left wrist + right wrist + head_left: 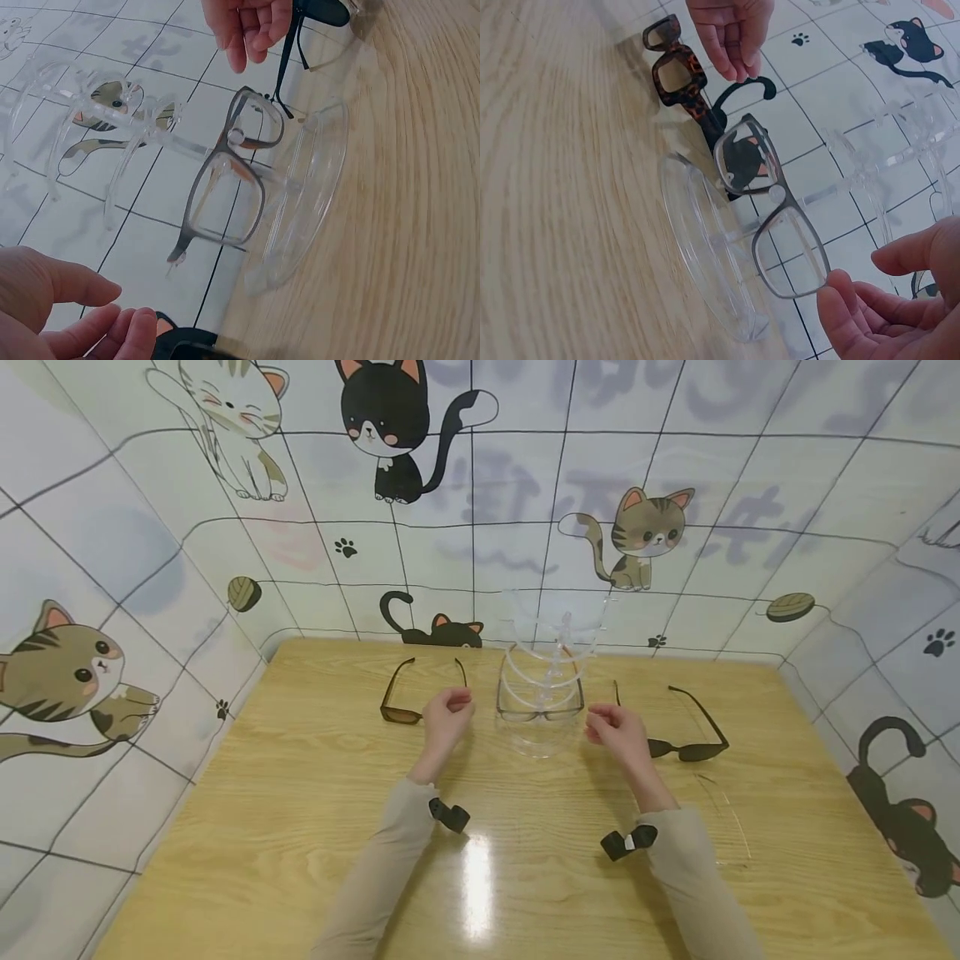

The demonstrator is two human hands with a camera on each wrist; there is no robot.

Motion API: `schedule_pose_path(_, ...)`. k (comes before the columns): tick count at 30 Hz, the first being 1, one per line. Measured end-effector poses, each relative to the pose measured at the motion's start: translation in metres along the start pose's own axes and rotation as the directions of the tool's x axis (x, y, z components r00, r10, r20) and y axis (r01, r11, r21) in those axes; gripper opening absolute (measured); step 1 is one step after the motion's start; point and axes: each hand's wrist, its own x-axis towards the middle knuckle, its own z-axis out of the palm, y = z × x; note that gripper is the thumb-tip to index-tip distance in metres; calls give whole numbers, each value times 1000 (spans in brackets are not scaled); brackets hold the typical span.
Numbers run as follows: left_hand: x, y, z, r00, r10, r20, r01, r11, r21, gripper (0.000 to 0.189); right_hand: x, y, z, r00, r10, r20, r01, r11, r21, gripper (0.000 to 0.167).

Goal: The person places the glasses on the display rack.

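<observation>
Faint lettering (501,487), on wall (435,553), unreadable

From afar, I view eyeglasses (534,717) on a stand (705,251) before the wall (517,560), with left sunglasses (401,717) and right sunglasses (690,752) flanking it on the table (300,827). Spectacles (738,822) lie in front of the right pair; left hand (447,717) and right hand (621,733) bracket the stand.

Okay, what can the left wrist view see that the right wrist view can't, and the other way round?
Only the left wrist view shows a dark lens of the black sunglasses, near the right hand. Only the right wrist view shows the lenses of the tortoiseshell glasses, near the left hand. Both show both hands, the grey-framed glasses on the clear stand, and the wooden table.
</observation>
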Motion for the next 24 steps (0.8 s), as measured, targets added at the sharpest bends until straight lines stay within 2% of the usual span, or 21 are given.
schedule_pose_path(6,-1,-2,-17,999,22,-27,-21,999,36,21,-9,-3,9,999,-32,21,32,999,24,33)
schedule_pose_path(12,-2,-5,-35,1000,-1,-29,2,1000,23,21,-14,-8,22,997,-69,44,68,997,24,31)
schedule_pose_path(19,-2,-11,-52,999,12,-48,-11,1000,20,22,-16,-17,35,989,-118,92,112,991,68,29)
schedule_pose_path(24,-3,-18,-64,998,24,-60,-23,999,25,23,-16,-24,47,983,-138,119,133,990,52,29)
